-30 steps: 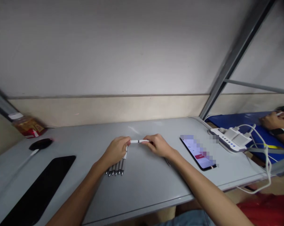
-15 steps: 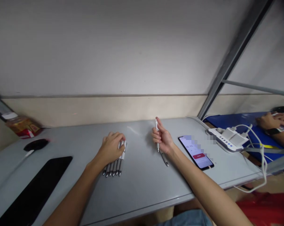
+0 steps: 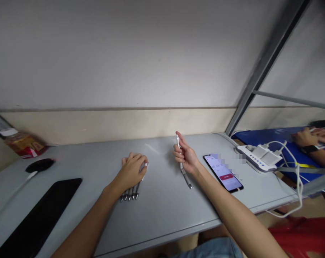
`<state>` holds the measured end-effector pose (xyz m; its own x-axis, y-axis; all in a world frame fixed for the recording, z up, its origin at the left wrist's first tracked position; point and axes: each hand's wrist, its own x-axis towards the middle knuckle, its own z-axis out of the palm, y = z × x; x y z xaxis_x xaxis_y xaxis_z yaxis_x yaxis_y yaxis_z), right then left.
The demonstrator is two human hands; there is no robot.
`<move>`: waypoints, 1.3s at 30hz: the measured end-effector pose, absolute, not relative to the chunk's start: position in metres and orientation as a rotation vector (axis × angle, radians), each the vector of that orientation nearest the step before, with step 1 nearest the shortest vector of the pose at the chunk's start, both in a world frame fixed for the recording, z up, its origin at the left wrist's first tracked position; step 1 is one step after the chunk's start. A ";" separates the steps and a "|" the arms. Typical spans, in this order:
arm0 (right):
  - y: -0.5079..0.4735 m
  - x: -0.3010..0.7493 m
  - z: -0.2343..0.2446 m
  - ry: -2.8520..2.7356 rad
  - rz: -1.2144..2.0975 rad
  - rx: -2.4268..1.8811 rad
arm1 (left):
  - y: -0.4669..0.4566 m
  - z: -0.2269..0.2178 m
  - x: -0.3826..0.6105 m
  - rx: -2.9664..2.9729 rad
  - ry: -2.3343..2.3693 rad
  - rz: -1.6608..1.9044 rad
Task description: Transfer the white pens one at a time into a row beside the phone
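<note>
Over the back half of the worktop, we hold a ballpoint pen roughly upright in our right hand, its fingers curled closed around the barrel, thumb at the top end. A second pen lies just below that hand, tip toward the front edge. Our left hand covers a row of pens, fingers bent; we cannot tell whether they grip any. A lit smartphone and a power strip lie toward the right edge, a white-capped bottle near the back left corner.
</note>
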<state>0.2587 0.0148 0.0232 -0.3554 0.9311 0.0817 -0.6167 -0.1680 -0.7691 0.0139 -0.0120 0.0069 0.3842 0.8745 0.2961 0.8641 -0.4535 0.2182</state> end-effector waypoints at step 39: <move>0.036 0.289 0.010 -1.906 0.504 -2.009 | -0.019 0.009 0.021 2.583 1.585 0.444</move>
<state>0.2892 0.0362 0.0099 0.0445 0.9985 -0.0313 0.8836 -0.0539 -0.4652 0.0206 -0.0186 0.0089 0.4232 0.8828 0.2038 0.8601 -0.4622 0.2159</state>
